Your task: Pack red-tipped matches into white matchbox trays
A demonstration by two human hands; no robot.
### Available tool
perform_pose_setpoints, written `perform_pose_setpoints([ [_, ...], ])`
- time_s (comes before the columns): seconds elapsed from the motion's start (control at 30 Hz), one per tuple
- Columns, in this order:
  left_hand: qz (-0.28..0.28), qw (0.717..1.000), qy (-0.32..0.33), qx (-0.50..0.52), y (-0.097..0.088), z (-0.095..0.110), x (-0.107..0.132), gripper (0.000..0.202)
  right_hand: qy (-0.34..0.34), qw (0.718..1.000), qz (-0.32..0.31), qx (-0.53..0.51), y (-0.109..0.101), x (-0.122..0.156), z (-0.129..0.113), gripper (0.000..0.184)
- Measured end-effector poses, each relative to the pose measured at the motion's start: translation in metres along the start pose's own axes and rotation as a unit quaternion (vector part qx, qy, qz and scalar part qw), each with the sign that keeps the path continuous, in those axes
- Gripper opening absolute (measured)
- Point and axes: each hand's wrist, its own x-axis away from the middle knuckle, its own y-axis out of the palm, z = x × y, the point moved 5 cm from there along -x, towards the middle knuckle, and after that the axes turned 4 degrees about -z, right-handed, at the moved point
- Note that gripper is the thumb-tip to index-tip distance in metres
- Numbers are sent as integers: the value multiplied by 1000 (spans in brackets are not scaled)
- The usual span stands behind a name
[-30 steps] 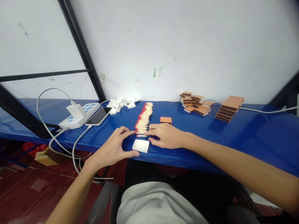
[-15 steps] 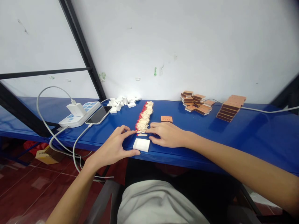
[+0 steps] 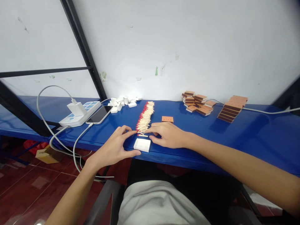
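Note:
A long heap of red-tipped matches [image 3: 144, 117] lies on the blue table. My left hand [image 3: 116, 144] has thumb and index finger spread, its index tip at the red heads of the nearest matches. Its thumb rests by the front left corner of an open white matchbox tray [image 3: 142, 144]. From the other side, my right hand [image 3: 167, 134] puts its index fingertip at the plain ends of the front matches, thumb apart below. A few loose matches lie between the two index tips. An orange matchbox sleeve [image 3: 167, 119] sits just behind my right hand.
Several white trays [image 3: 125, 101] are heaped at the back left. A phone [image 3: 99, 115] and a power strip [image 3: 81, 114] with white cables lie further left. Orange matchboxes [image 3: 199, 103] are piled at the back right, beside a leaning stack of orange matchbox sleeves [image 3: 232, 107].

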Motion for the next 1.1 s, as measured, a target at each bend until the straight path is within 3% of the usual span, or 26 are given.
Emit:
perform_pose_setpoints([
  [0.23, 10, 1000, 9, 13, -1, 2, 0, 69, 58, 997, 34, 38, -4, 0, 4, 36],
  [0.4, 12, 1000, 9, 26, -3, 6, -1, 60, 10, 997, 65, 49, -7, -2, -3, 42],
  [0.67, 14, 999, 37, 31, -1, 6, 2, 56, -53, 998, 17, 26, 2, -4, -10, 38],
  [0.8, 24, 998, 45, 37, 2, 5, 4, 42, -58, 998, 13, 22, 4, -4, -9, 37],
  [1.1, 27, 998, 48, 31, 2, 10, 5, 37, -73, 997, 20, 10, 0, -1, -15, 34],
])
